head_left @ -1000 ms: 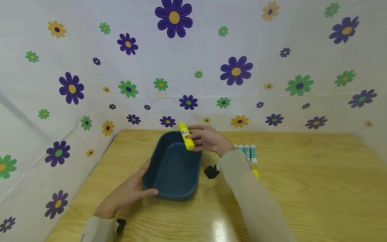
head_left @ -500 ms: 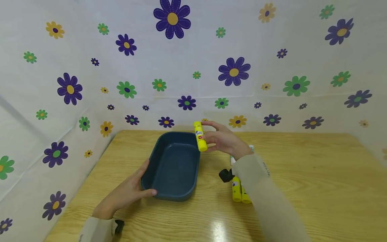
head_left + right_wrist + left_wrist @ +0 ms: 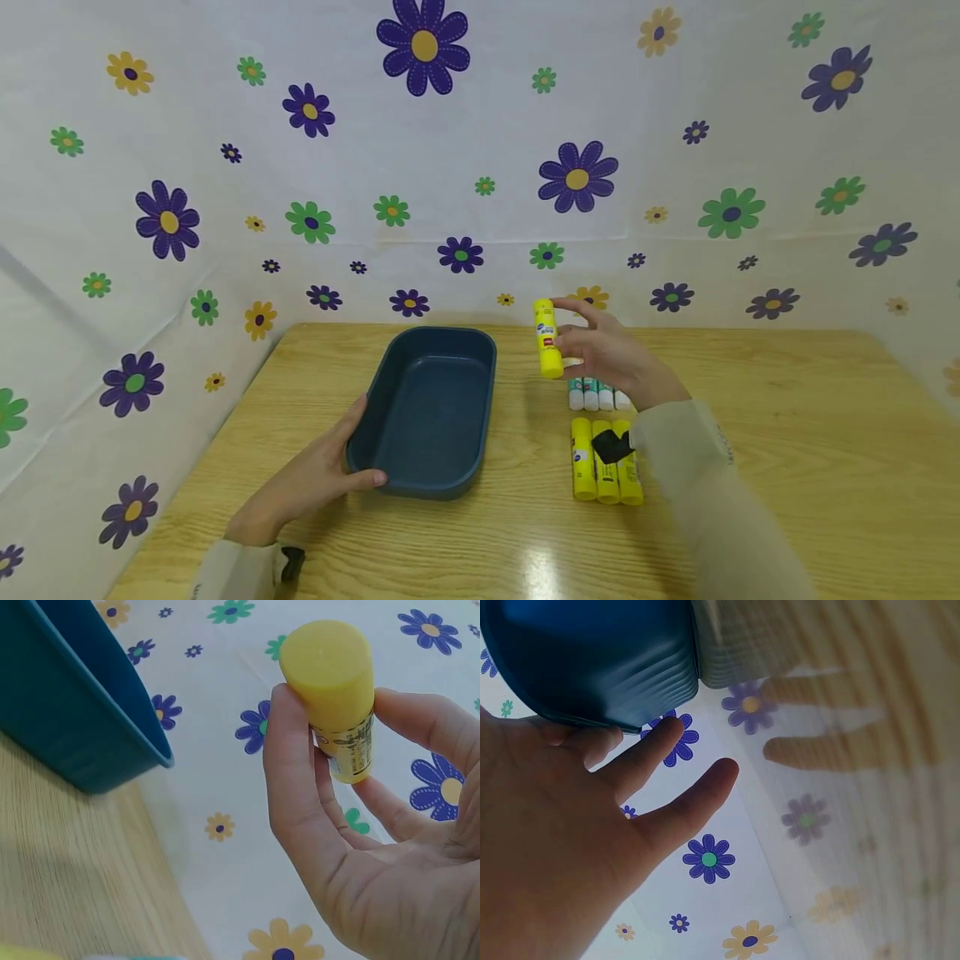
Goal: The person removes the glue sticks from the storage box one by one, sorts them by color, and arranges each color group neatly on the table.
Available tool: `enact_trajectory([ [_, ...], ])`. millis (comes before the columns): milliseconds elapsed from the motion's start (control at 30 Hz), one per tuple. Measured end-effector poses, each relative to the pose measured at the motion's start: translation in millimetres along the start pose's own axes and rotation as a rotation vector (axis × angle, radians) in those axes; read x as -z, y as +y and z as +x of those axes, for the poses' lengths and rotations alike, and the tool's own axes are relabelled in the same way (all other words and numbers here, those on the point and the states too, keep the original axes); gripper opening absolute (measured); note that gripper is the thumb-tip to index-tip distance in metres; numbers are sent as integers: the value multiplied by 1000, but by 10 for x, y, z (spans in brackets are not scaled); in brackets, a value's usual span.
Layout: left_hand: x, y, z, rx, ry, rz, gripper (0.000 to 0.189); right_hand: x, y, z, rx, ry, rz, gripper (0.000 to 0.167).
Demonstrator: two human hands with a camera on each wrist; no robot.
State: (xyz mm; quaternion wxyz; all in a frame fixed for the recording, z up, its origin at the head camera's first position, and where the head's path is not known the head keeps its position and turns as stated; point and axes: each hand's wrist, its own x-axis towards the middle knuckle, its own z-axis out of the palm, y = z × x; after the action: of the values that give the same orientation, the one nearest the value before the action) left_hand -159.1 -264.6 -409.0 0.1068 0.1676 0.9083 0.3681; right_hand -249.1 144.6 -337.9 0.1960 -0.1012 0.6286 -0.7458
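Note:
My right hand [image 3: 615,358] pinches a yellow glue stick [image 3: 547,337] between thumb and fingers, holding it nearly upright above the table. In the right wrist view its round yellow end [image 3: 326,660] faces the camera. On the left stands a dark blue rectangular bin [image 3: 427,417] with nothing inside it. My left hand [image 3: 322,475] holds the bin's near left corner, thumb at the front rim and fingers along the left side. Two fingers [image 3: 694,810] stick out straight past the bin in the left wrist view.
Three yellow glue sticks [image 3: 582,458] lie side by side below my right wrist. Behind them, several white and teal glue sticks [image 3: 591,396] lie in a row, partly hidden by the right hand. A white flowered cloth [image 3: 510,283] hangs behind the wooden table [image 3: 787,467].
My right hand has carried the yellow glue stick rightward, from over the bin's far right corner to near the white and teal row. The left hand stays at the bin.

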Motion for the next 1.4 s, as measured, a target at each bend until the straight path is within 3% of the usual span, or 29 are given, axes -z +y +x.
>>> enact_trajectory([
  [233, -14, 1, -8, -6, 26, 59, 113, 201, 11, -195, -6, 21, -95, 74],
  [900, -23, 2, 2, -22, 37, 57, 112, 736, 229, -806, -42, 115, -283, 77],
  [1167, -20, 8, 2, -23, 31, 52, 112, 835, 339, -1038, -67, 129, -336, 77],
  [1400, -20, 10, -7, -28, 30, 43, 112, 842, 470, -1185, -164, 169, -422, 77],
])
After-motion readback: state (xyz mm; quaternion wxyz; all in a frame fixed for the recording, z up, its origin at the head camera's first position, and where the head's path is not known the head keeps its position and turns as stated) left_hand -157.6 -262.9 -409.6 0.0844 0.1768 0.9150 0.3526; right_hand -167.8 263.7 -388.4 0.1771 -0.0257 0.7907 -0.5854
